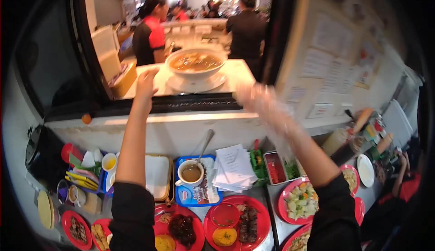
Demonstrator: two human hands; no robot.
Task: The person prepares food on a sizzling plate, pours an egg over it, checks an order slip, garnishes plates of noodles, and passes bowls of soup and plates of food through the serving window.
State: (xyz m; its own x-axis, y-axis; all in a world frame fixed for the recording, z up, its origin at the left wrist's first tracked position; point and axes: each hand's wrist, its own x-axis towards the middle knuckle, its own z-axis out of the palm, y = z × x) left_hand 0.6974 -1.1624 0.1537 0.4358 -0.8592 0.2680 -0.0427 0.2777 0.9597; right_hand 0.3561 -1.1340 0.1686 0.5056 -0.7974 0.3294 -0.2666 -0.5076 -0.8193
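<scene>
A white bowl of soup stands on a white saucer on the counter beyond the window opening. My left hand is raised left of the bowl, apart from it, fingers spread and holding nothing. On the right, my right hand wears a clear plastic glove and is also apart from the bowl; motion smears its fingers. Below, a cup of brown liquid with a spoon sits on a blue tray. Beside the tray lies a stack of papers.
Several red plates of food line the lower worktop. The window ledge runs below my hands. A yellow bin is left beyond the opening. Two people stand behind the bowl; another person's arm shows at right.
</scene>
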